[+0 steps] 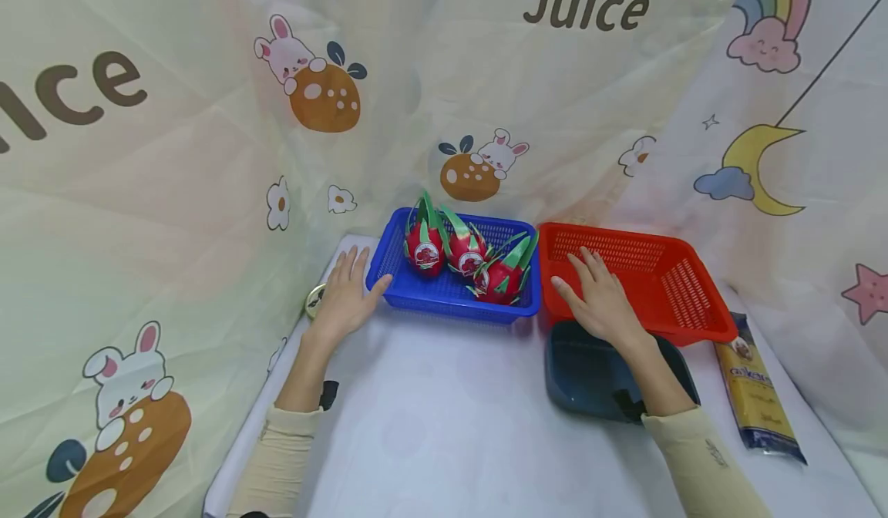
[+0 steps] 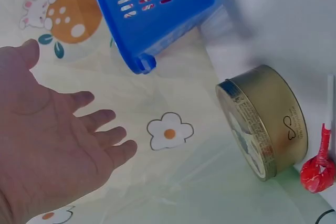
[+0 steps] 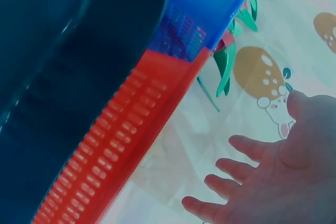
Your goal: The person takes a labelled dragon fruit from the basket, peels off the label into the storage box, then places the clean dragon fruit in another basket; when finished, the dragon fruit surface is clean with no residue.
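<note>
My left hand (image 1: 344, 294) hovers with fingers spread at the left end of a blue basket (image 1: 451, 302), holding nothing. Inside that basket lie three dragon fruits (image 1: 425, 248) with green leaf tips and round stickers. Over the red basket (image 1: 645, 271) my right hand (image 1: 602, 298) is held with straight fingers, also holding nothing. Beneath the right wrist stands a dark teal basin (image 1: 583, 379), partly covered by the forearm. In the left wrist view, the palm (image 2: 58, 145) faces the camera beside a gold round tin (image 2: 268, 121).
A red-wrapped lollipop (image 2: 318, 174) lies near the tin. At the right edge of the white table (image 1: 430, 425) is a yellow and dark blue packet (image 1: 759, 387). A printed cloth (image 1: 444, 79) hangs behind and along both sides.
</note>
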Motion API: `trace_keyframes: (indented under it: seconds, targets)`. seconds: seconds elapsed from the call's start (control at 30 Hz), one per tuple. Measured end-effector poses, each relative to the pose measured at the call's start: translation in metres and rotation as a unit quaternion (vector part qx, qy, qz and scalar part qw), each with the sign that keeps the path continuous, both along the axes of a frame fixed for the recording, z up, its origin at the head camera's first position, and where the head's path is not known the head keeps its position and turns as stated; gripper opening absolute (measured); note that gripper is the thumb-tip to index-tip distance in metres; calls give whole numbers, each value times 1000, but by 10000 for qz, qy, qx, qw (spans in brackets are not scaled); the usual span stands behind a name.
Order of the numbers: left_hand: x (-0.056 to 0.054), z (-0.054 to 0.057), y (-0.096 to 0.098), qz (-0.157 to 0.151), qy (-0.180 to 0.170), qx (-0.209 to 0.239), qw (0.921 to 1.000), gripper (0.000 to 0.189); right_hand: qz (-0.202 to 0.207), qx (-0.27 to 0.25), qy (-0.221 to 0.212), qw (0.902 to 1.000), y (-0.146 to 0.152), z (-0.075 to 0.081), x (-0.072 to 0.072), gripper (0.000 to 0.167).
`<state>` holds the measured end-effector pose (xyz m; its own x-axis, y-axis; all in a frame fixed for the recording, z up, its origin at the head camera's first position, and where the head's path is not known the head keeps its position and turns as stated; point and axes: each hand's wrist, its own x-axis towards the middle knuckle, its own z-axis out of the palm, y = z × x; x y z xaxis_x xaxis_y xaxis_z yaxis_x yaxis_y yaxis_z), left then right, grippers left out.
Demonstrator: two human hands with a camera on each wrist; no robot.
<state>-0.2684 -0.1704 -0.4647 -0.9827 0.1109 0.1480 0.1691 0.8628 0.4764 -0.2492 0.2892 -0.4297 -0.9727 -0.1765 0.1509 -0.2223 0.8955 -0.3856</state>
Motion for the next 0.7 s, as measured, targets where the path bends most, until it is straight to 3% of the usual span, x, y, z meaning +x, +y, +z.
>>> trace_keyframes:
  seconds: [0.2,0.33,0.43,0.57,0.63,0.7]
  targets:
    - [0,-3,-7,206,29,409,9989,92,-1,-342,-147,9993,-12,2,-12,83]
    - [-3,-3,-8,256,-39,1157,9929,89,-128,-824,-239,9962,-22,5,-21,85]
    - [-5,-2,-9,302,-21,2048,9783,83,-238,-1294,-268,9909,-30,7,-27,84]
    - [-4,-2,-8,556,44,3006,9521,74,-450,-1956,-293,9792,-40,8,-35,84]
    - [-4,-2,-7,736,27,3203,9444,72,-611,-2404,-409,9679,-43,6,-42,87]
    - [-4,-2,-6,905,-35,3382,9367,70,-770,-3009,-665,9482,-45,5,-49,88]
